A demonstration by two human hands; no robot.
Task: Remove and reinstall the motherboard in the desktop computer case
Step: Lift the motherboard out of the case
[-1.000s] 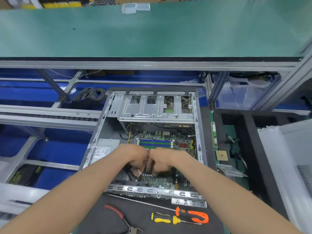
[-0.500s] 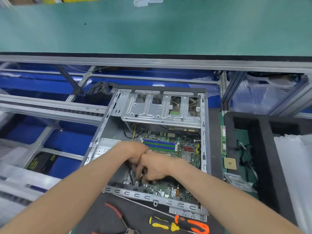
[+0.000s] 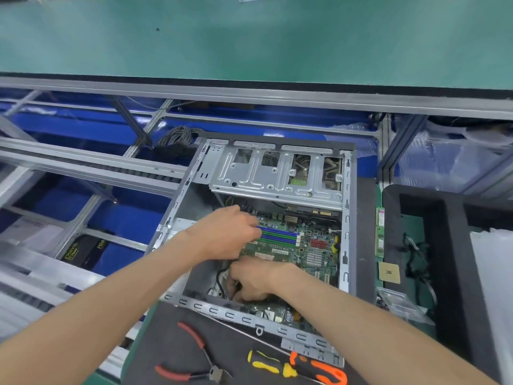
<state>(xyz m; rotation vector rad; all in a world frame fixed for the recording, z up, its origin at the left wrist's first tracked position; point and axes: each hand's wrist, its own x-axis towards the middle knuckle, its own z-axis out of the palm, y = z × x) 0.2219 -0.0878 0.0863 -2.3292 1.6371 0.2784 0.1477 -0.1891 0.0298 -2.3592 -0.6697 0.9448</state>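
Green motherboard (image 3: 291,245) lies flat inside the open computer case (image 3: 347,218), long axis running from me toward the drive cage (image 3: 277,173). My left hand (image 3: 222,234) rests on it, fingers hidden; my right hand (image 3: 249,282) curls around black cables (image 3: 220,276).

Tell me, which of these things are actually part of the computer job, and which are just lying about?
Part of the job:
- computer case
- motherboard
- left hand, at the memory slots
- right hand, low among the cables

Lying about:
- red-handled pliers
- yellow screwdriver
- orange screwdriver
- loose memory stick
- processor chip
- coil of black cable
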